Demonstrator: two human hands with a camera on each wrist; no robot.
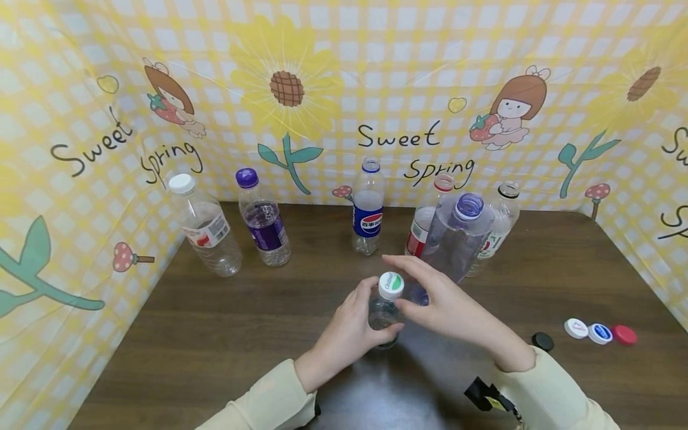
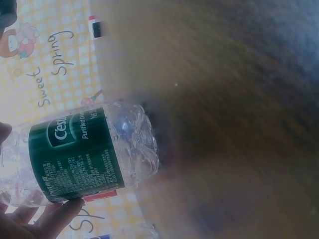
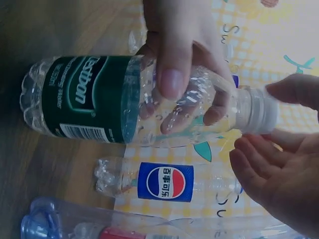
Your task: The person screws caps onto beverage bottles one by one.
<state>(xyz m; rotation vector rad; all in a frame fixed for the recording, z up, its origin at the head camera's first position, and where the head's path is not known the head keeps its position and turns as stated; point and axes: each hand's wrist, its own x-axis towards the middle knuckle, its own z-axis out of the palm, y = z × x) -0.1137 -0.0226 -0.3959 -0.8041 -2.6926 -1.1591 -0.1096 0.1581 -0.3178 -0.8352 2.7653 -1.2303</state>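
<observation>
My left hand (image 1: 344,328) grips a clear bottle (image 1: 383,309) upright in the middle, its thumb and fingers round the body. A green label (image 2: 75,154) wraps the bottle in the left wrist view. On its neck sits a white cap (image 1: 390,285) with a green mark. Around this cap my right hand (image 1: 448,304) is spread, thumb and forefinger on opposite sides with a gap behind the cap; the right wrist view has its thumb (image 3: 294,90) beside the cap's edge. Whether any fingertip touches the cap is unclear.
Capped bottles with a white top (image 1: 206,230) and a purple top (image 1: 264,227) stand back left. An uncapped blue-label bottle (image 1: 368,215) and several other uncapped bottles, one large and purplish (image 1: 457,239), stand behind my hands. Loose caps, including a red one (image 1: 624,335), lie right.
</observation>
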